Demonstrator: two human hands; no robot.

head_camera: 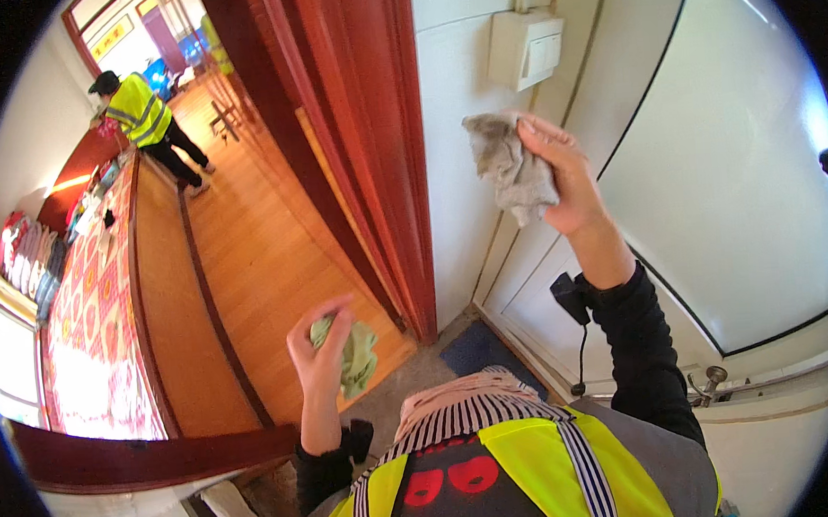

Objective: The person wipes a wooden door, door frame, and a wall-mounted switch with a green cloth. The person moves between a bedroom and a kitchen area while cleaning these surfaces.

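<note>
My right hand (565, 174) is raised and grips a crumpled grey cloth (511, 164). The cloth hangs in front of the white wall (456, 114), below a white wall switch (540, 55); whether it touches the wall I cannot tell. Lower and to the left, my left hand (323, 346) holds a bunched light-green cloth (358, 358), part of it hanging out past the fingers. Behind that hand lies the orange-brown wooden floor (259, 282).
A white door (730, 189) with a metal handle (713, 381) stands at right. The reddish-brown door frame (379, 154) rises centrally. A blue mat (487, 353) lies on the floor. At left are a raised bed platform (94, 313) with patterned cover and a person (142, 119) in a yellow vest.
</note>
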